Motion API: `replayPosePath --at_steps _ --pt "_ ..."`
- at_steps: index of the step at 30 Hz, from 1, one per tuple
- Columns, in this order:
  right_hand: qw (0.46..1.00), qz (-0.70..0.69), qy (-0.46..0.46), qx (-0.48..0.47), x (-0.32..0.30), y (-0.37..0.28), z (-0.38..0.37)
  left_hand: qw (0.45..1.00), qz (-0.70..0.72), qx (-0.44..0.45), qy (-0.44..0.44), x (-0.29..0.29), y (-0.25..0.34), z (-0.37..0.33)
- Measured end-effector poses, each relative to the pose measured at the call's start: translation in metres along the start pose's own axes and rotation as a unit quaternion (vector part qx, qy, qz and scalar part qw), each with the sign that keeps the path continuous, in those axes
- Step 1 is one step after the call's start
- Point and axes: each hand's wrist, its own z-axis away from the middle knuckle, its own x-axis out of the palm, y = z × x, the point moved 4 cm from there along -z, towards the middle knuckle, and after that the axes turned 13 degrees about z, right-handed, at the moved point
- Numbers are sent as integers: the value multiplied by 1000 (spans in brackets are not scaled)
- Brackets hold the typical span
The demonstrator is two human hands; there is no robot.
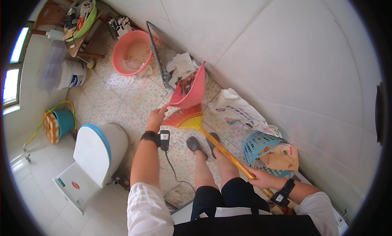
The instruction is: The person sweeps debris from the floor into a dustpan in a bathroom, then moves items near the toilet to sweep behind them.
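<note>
My left hand (156, 119) is closed on the near edge of a pink dustpan (199, 89). Dark debris lies in the pan, which is tilted over crumpled white paper (182, 64) by the wall. Around the shaft of a broom (222, 149) my right hand (261, 179) is wrapped. The broom has a yellow head and red bristles, which spread just below the dustpan. A dark-framed panel (158, 56) stands upright beside the paper; how it joins the container there, I cannot tell.
A pink basin (122, 58) sits on the tiled floor at the far side. To the left are a white toilet (92, 152), a teal bucket (65, 122) and a white bucket (73, 75). A white plastic sack (241, 111) and a blue basket (256, 146) line the right wall.
</note>
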Motion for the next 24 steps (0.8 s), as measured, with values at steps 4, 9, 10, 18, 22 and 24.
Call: replayPosePath --at_steps 4,9,10,18,22,24 --pt "1000 -6 1 17 -2 -11 -3 1000 -9 -18 16 -1 1 -3" --pt "1000 -11 10 7 0 -17 -6 1000 0 -27 2 -4 -13 -11" --pt "1000 -10 1 19 2 -16 -7 1000 0 -26 3 -6 -15 -13" --pt "999 -32 0 44 6 -24 -11 987 119 -105 3 5 -15 0" --pt "998 -30 -16 54 5 -32 -12 973 196 -119 -20 7 -27 3" --pt "998 -25 -19 58 6 -30 -13 962 238 -126 -55 10 -33 4"
